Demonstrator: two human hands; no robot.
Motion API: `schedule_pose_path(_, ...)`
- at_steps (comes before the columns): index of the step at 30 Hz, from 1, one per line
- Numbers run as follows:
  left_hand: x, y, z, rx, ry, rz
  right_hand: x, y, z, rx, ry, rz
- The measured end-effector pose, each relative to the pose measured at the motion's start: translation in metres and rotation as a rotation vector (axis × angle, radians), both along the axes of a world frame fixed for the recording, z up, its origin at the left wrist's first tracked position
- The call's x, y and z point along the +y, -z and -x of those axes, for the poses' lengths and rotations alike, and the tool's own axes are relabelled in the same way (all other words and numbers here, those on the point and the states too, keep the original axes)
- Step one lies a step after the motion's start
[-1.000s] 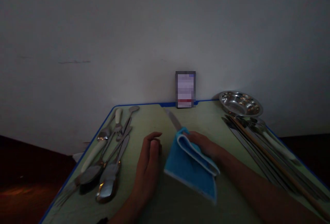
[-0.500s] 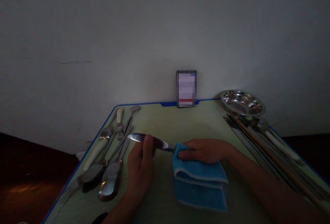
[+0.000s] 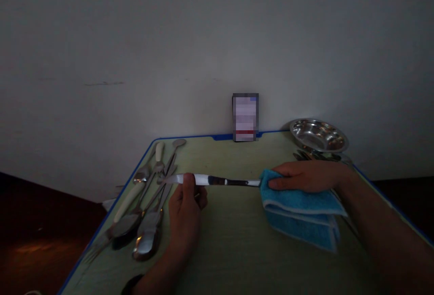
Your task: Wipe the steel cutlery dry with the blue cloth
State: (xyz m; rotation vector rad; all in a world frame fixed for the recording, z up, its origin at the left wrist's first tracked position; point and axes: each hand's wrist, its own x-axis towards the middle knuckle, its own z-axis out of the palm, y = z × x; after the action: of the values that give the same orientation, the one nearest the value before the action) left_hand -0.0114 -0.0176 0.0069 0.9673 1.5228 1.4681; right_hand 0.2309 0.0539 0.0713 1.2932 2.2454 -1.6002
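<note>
The left hand's fingertips [image 3: 188, 182] are pressed together in a pinch on one end of a table knife [image 3: 224, 181], thumb on top, the left hand [image 3: 186, 206] rising from the near edge below it. The knife runs level just above the table [image 3: 230, 249], its other end buried in a folded blue cloth [image 3: 301, 216] that the right hand [image 3: 305, 176] clamps shut, fingers flat along the top fold. From here the steel looks stiff, light and slick, so a pinch on the flat sides seems safer than on the edge; the soft, thick cloth gives the better hold. A spread of spoons and knives [image 3: 145, 213] lies just beside the left hand, a steel bowl [image 3: 318, 134] sits beyond the right, and a blurred card [image 3: 245, 116] leans on the wall
</note>
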Motion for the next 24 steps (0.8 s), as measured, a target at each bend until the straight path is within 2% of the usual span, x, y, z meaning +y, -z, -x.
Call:
schedule_pose_path(3,0.0,0.001,0.0,0.026,0.064,0.021,0.001,0.002,-0.001,-0.025,-0.025,-0.005)
schedule_pose_path(10,-0.005,-0.002,-0.006,0.208,0.159,0.076,0.0,0.007,0.015,0.009,-0.189,-0.013)
schedule_pose_path(18,-0.009,0.002,-0.011,0.449,0.439,0.036,-0.009,0.019,0.042,0.02,-0.265,0.094)
schedule_pose_path(21,-0.008,0.003,-0.012,0.384,0.428,0.073,-0.009,0.022,0.043,0.091,-0.186,0.111)
schedule_pose_path(22,-0.008,0.003,-0.011,0.338,0.419,0.079,-0.009,0.024,0.043,0.144,-0.109,0.094)
schedule_pose_path(24,-0.007,0.002,-0.011,0.283,0.418,0.09,-0.007,0.028,0.044,0.288,0.138,0.078)
